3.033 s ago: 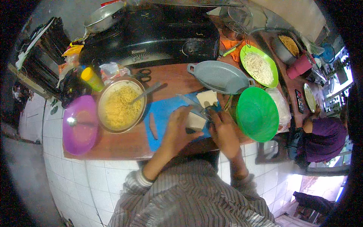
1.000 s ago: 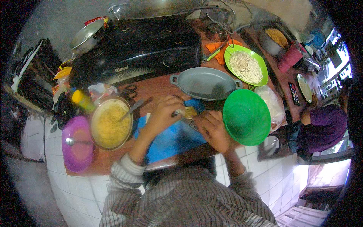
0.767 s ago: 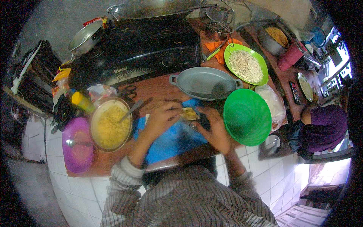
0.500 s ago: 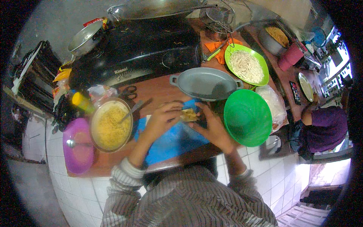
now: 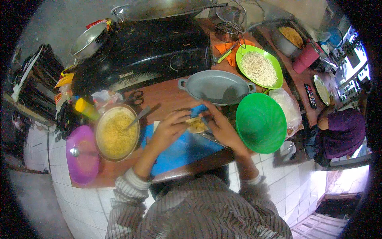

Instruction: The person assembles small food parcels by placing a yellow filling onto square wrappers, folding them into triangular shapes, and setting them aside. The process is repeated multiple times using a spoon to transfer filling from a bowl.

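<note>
A small yellowish piece of food [image 5: 196, 125] lies between my hands, above a blue plastic sheet [image 5: 175, 157] on the wooden table. My left hand [image 5: 173, 124] has its fingers bent and pinches the left edge of the food. From the other side, my right hand [image 5: 221, 126] curls its fingers over the right edge. Fingers partly hide the piece, and its exact kind is unclear. A knife [image 5: 213, 137] lies on the sheet by my right hand. Left of the sheet stands a bowl of yellow shredded filling [image 5: 115, 129] with a spoon [image 5: 139, 116] in it.
A grey oval pan [image 5: 217, 85] sits beyond my hands, a green bowl [image 5: 260, 127] to the right. Behind it is a lime plate [image 5: 258, 65] of pale strips. A black stove [image 5: 143, 55] fills the far left; a purple tray [image 5: 82, 159] lies near left. Another person [image 5: 342, 133] is at far right.
My right fingers have shifted slightly up and inward over the food. More of the yellowish piece shows, and the knife beside my right hand is now visible.
</note>
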The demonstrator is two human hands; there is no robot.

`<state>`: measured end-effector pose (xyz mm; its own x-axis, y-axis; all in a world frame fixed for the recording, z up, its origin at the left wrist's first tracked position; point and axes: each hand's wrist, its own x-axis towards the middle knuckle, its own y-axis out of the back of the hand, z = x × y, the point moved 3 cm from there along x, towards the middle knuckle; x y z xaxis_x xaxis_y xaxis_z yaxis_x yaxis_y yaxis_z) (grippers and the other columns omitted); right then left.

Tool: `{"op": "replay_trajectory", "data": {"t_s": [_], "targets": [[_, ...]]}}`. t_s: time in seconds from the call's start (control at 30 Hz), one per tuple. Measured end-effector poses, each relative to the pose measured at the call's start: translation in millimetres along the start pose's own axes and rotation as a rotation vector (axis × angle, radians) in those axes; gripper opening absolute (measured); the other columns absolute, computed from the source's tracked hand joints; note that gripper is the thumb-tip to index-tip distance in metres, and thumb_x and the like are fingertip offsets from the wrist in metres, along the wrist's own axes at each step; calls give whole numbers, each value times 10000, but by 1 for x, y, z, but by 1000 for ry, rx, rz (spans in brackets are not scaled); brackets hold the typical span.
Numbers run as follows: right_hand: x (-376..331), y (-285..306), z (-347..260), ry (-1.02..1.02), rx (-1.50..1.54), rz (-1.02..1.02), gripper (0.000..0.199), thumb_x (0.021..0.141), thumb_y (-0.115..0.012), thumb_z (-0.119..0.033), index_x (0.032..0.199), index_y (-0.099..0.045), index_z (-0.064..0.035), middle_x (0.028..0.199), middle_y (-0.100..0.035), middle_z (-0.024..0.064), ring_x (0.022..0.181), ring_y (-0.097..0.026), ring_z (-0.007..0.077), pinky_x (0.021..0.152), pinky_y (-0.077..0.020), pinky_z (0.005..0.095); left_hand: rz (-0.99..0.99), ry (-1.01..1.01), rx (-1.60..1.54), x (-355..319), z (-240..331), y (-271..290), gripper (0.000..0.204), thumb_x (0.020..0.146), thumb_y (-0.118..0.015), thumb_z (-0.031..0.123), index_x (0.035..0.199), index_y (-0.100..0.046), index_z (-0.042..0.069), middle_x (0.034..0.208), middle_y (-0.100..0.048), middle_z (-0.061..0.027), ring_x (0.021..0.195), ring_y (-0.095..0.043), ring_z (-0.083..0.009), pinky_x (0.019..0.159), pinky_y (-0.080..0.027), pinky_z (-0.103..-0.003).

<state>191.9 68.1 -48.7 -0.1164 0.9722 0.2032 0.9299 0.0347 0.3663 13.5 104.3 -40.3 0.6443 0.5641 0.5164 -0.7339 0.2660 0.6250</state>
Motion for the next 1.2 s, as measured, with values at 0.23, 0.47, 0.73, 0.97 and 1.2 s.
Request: {"op": "replay_trajectory", "data": {"t_s": [0.23,0.47,0.73,0.97,1.2], "targets": [[11,-4,1,65,-444,-108,450,799,-452,-55,1239,-365,-90,998,-542,150,1010,-471,316,921,-282,430,-4,-62,123,-6,1,0,133,652,-653,36,774,-620,-4,1146,-530,-126,1093,-481,-308,916,-396,-398],[27,-7,1,-87,-376,-177,450,757,-473,-97,1200,-398,-65,1121,-491,196,1070,-431,364,846,-325,505,-1,-93,330,-9,7,3,160,622,-680,101,771,-635,63,1120,-552,-72,1051,-491,-303,874,-415,-401],[15,1,-28,64,-247,-25,392,712,-570,-106,1092,-510,-30,1035,-543,179,983,-505,328,881,-372,386,75,-108,366,-9,12,7,200,617,-688,141,802,-638,84,1029,-586,-53,921,-544,-270,760,-459,-369],[-14,-2,-34,14,-170,-22,319,686,-678,-139,966,-589,-14,1022,-573,140,1005,-523,260,914,-368,340,54,-62,328,-9,10,3,191,643,-668,135,810,-630,51,976,-597,-67,817,-582,-249,699,-477,-342],[-17,-7,-23,-54,-82,36,273,722,-632,-56,985,-587,0,972,-616,137,918,-588,227,819,-440,298,160,-99,326,-1,10,1,153,606,-637,71,757,-620,51,885,-587,-59,716,-567,-224,611,-475,-316]]}}
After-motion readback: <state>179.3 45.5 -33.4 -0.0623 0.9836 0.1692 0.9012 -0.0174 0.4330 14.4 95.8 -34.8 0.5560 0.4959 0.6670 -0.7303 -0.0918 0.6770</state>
